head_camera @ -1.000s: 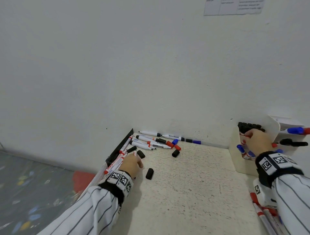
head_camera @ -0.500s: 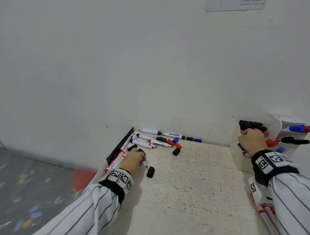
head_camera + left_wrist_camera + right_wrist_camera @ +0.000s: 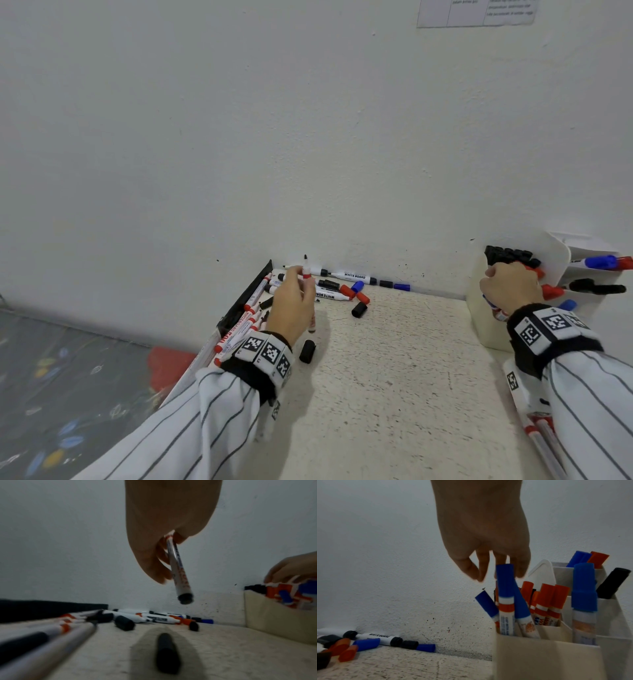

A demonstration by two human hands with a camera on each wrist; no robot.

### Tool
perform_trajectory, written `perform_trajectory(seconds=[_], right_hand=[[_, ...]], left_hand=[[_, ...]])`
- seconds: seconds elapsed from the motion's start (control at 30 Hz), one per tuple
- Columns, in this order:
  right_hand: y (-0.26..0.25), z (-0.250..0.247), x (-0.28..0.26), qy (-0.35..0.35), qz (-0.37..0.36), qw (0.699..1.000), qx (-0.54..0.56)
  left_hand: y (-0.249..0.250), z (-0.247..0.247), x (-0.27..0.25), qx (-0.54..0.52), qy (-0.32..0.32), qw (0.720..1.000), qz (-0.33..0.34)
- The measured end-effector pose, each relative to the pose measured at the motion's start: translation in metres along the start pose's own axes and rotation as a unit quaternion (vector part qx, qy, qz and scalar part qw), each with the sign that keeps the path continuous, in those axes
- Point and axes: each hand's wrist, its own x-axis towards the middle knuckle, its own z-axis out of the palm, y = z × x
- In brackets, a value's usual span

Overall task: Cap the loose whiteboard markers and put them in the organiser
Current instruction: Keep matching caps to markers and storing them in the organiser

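My left hand [image 3: 301, 284] grips an uncapped red-banded whiteboard marker [image 3: 306, 270] upright above the table, tip up. The left wrist view shows the marker [image 3: 180, 572] pinched in that hand [image 3: 169, 555], its butt end hanging free. A loose black cap [image 3: 307, 351] lies just below the hand, and another black cap [image 3: 359, 309] lies further right. My right hand [image 3: 496, 277] hovers over the white organiser [image 3: 479, 308]. In the right wrist view its fingers [image 3: 481, 574] hang relaxed beside a blue-capped marker [image 3: 505, 588] standing in the organiser [image 3: 539, 658], holding nothing.
Several loose markers and caps [image 3: 352, 275] lie against the wall. More markers [image 3: 239, 329] line the table's left edge beside a black strip [image 3: 246, 298]. Other markers [image 3: 541, 435] lie under my right sleeve. The floor drops away on the left.
My left hand has picked a marker off the table and raised it upright. The right hand has stayed over the organiser.
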Motion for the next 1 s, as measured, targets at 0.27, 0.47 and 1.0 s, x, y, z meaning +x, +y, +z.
perform_trajectory(seconds=[0.27, 0.47, 1.0], right_hand=[[-0.044, 0.014, -0.013, 0.116, -0.191, 0.959, 0.174], [-0.081, 0.051, -0.011, -0.126, -0.175, 0.961, 0.173], [-0.108, 0.124, 0.020, -0.246, -0.093, 0.962, 0.067]], left_hand=[[-0.004, 0.046, -0.007, 0.075, -0.234, 0.953, -0.175], [-0.018, 0.061, 0.002, 0.106, -0.235, 0.943, -0.212], [-0.031, 0.078, 0.010, 0.116, -0.234, 0.934, -0.242]])
